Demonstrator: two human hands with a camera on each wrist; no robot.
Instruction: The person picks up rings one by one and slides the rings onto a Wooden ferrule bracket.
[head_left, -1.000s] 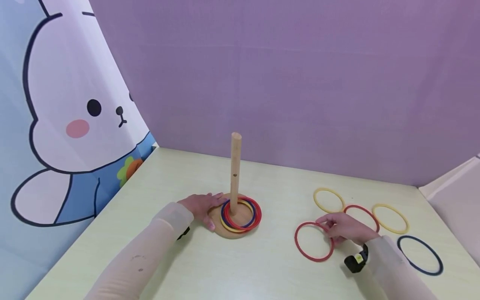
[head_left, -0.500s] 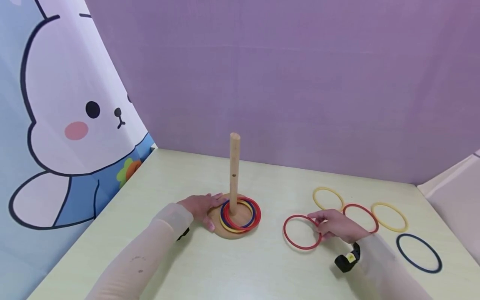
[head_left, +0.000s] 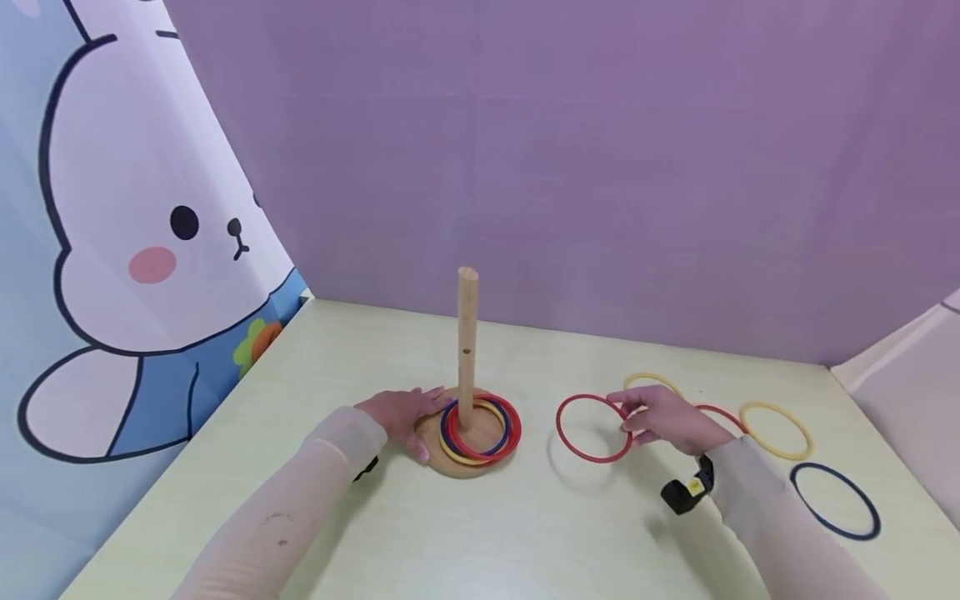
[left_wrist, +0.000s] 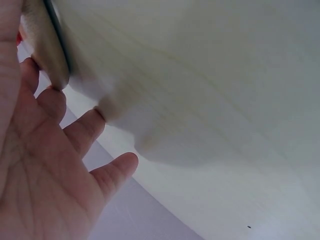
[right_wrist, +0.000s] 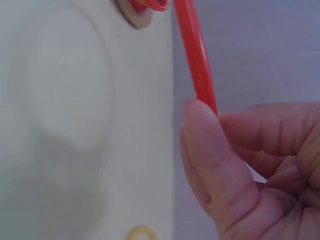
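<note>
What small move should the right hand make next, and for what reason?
Probably raise the held red ring leftward, above the peg: the right hand holds it off the table, seemingly below the peg's top, while other rings already circle the peg.

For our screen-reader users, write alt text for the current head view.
A person's right hand holds a red ring above a table while the left hand touches the wooden base of an upright peg with rings around it. Four more rings lie at right.
</note>
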